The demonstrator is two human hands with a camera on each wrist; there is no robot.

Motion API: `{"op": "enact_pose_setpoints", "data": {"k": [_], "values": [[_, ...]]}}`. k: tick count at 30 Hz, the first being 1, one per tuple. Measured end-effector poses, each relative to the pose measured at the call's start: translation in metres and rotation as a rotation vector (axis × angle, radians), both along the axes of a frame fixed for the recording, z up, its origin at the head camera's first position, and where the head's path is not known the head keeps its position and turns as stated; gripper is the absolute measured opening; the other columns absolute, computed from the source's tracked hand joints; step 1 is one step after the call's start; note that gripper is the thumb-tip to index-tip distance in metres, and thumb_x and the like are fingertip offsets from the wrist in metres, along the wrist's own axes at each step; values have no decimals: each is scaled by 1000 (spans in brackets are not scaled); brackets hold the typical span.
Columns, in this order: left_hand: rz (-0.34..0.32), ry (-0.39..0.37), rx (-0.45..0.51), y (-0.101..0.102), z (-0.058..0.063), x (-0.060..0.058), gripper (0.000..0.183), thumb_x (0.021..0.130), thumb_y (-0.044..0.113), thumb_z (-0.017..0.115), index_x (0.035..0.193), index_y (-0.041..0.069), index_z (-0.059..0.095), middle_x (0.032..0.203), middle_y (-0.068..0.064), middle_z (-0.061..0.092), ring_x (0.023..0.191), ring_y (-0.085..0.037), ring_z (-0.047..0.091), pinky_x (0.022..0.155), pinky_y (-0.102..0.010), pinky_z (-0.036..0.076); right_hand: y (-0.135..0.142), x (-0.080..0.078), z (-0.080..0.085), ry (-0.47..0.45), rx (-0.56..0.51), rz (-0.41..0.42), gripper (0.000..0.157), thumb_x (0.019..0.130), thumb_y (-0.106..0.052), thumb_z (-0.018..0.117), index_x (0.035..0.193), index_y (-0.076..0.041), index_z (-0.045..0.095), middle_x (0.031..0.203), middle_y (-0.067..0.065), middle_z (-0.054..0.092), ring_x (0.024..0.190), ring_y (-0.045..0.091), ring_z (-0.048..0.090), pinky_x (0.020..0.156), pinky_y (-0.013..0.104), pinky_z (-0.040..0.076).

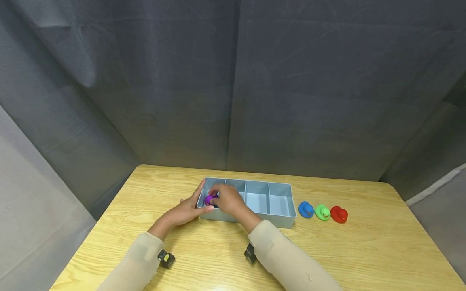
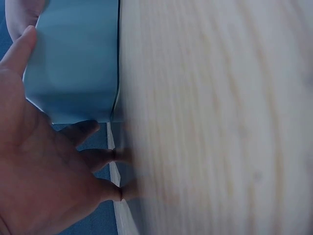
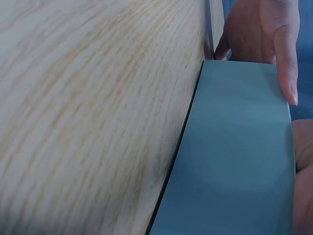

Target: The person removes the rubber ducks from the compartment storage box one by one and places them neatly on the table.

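A light blue box (image 1: 251, 217) with a row of compartments sits on the table. Inside its leftmost compartment, my right hand (image 1: 230, 200) pinches a purple rubber duck (image 1: 209, 199), much of which the fingers cover. My left hand (image 1: 185, 211) steadies the box's left end, thumb along the front rim and fingers spread against the end wall. In the left wrist view the box's outer wall (image 2: 76, 58) shows beside the left hand (image 2: 44, 161). The right wrist view has the long front wall (image 3: 230, 147), the left hand (image 3: 264, 36) at its far end and part of the right hand (image 3: 304, 166).
Just right of the box, a blue rubber duck (image 1: 306, 209), a green rubber duck (image 1: 322, 212) and a red rubber duck (image 1: 339, 214) stand in a row on the wooden table (image 1: 378, 234). Grey curtains (image 1: 298, 89) hang behind the table and at both sides.
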State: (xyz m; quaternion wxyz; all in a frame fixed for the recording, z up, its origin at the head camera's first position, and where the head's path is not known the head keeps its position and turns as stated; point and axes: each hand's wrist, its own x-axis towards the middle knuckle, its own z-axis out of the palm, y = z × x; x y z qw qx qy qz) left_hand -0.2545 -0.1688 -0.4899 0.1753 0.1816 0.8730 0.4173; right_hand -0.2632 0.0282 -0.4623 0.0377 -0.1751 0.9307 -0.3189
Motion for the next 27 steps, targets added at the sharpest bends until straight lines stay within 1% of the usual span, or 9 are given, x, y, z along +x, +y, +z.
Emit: {"op": "enact_pose_setpoints", "data": {"k": [3, 7, 9, 14, 18, 23, 27], "values": [[0, 4, -4, 0, 0, 0, 103, 97, 60, 63, 163, 41, -14, 173, -7, 5, 155, -44, 17, 114, -77, -14, 0, 0, 0, -3, 0, 3, 23, 92, -15, 79, 115, -12, 76, 112, 2, 76, 109, 29, 67, 98, 49, 52], [1, 7, 0, 0, 0, -1, 102, 97, 59, 63, 163, 42, -14, 173, -7, 6, 155, -43, 17, 114, -76, -14, 0, 0, 1, -3, 3, 3, 20, 92, -16, 79, 112, -13, 77, 110, 0, 76, 108, 27, 68, 96, 47, 53], [2, 6, 3, 1, 1, -1, 102, 98, 59, 63, 163, 42, -14, 173, -7, 6, 155, -43, 17, 114, -76, -14, 0, -1, 2, -5, -2, 4, 19, 93, -16, 78, 113, -13, 77, 111, 1, 76, 109, 28, 67, 98, 48, 52], [-2, 4, 7, 1, 1, -1, 102, 98, 58, 62, 163, 42, -14, 173, -7, 7, 155, -42, 18, 114, -76, -15, 0, -1, 2, -12, -18, 7, 22, 96, -15, 74, 118, -12, 76, 116, 4, 75, 111, 29, 66, 101, 50, 49], [-5, -1, 11, 0, 0, 0, 102, 98, 58, 63, 163, 40, -15, 173, -8, 7, 155, -42, 18, 113, -76, -15, 1, 0, 1, -13, -33, 13, 24, 97, -15, 73, 121, -11, 74, 118, 6, 74, 109, 29, 66, 98, 49, 50], [-6, -5, 14, -1, -1, -1, 102, 99, 54, 63, 163, 39, -15, 173, -9, 7, 155, -43, 17, 112, -77, -16, 3, 0, -1, -13, -82, 16, 24, 98, -14, 72, 121, -11, 73, 120, 8, 73, 111, 31, 65, 96, 49, 52], [-11, -4, 12, -1, 0, -1, 102, 99, 55, 62, 164, 37, -15, 173, -10, 8, 155, -44, 18, 112, -78, -15, 5, 0, -1, 5, -117, 17, 23, 97, -13, 71, 121, -11, 73, 123, 9, 72, 116, 33, 64, 99, 50, 52]]}}
